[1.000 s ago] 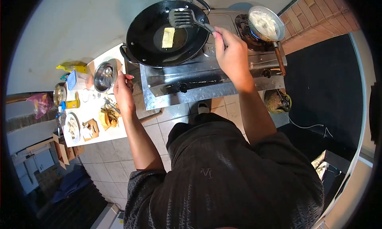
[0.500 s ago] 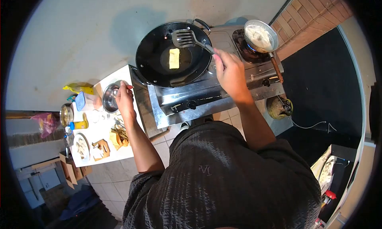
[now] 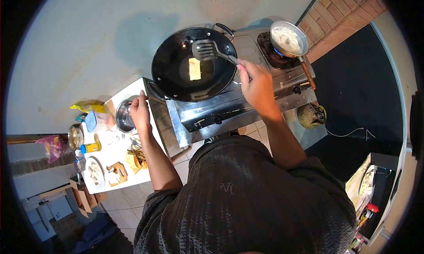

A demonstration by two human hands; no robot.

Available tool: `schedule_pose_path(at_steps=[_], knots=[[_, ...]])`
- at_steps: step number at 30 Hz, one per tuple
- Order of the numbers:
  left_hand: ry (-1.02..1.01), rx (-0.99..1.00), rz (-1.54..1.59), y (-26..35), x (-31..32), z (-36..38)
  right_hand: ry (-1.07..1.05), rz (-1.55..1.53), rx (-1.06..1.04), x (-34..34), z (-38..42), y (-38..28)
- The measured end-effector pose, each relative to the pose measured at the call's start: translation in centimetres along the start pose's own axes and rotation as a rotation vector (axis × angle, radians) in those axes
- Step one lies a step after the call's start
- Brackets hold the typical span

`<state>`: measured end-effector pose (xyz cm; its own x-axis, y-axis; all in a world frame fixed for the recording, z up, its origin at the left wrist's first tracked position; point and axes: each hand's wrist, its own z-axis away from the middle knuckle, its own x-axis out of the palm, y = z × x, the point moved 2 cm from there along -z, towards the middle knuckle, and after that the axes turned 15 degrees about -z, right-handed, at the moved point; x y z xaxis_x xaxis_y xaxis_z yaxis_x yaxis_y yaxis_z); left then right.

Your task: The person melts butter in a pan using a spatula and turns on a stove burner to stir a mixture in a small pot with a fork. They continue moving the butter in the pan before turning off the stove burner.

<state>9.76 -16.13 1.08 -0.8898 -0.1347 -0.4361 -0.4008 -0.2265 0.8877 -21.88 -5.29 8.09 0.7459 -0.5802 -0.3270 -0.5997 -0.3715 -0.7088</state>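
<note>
My right hand [image 3: 257, 87] is wrapped round the handle of a dark slotted spatula [image 3: 204, 50]. The spatula's blurred head hangs over the black wok [image 3: 170, 79], overlapping the top edge of a yellow rectangular piece of food [image 3: 194, 70] that lies flat in the wok. On the left, my left hand [image 3: 140, 114] hovers with loosely bent fingers apart, overlapping the right rim of a metal bowl [image 3: 124, 115] on the white table [image 3: 115, 145]. Nothing shows between its fingers.
A small pot [image 3: 288, 38] of pale food sits over a lit blue flame on the right burner, its wooden handle jutting toward me. Below stands a gas cylinder [image 3: 312, 116]. The white table also holds a yellow jar [image 3: 91, 147], a plate of food [image 3: 94, 172] and a yellow wrapper [image 3: 134, 161].
The whole view has shifted slightly. The spatula's head has tilted and come a little closer to the yellow food piece. My left hand stays beside the bowl, its fingers slightly more bent.
</note>
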Motion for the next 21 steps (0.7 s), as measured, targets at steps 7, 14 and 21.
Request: schedule_pose_path(at_steps=[7,14,21], knots=[[-0.017,0.015,-0.012,-0.7,0.6,-0.8,0.007,-0.008,0.004,-0.2,0.2,0.1],[-0.006,-0.003,-0.03,-0.8,0.6,-0.8,-0.008,-0.006,0.058,-0.4,0.3,0.2],[0.021,0.049,-0.012,-1.3,0.7,-1.2,-0.01,-0.017,0.037,0.0,0.4,0.0]])
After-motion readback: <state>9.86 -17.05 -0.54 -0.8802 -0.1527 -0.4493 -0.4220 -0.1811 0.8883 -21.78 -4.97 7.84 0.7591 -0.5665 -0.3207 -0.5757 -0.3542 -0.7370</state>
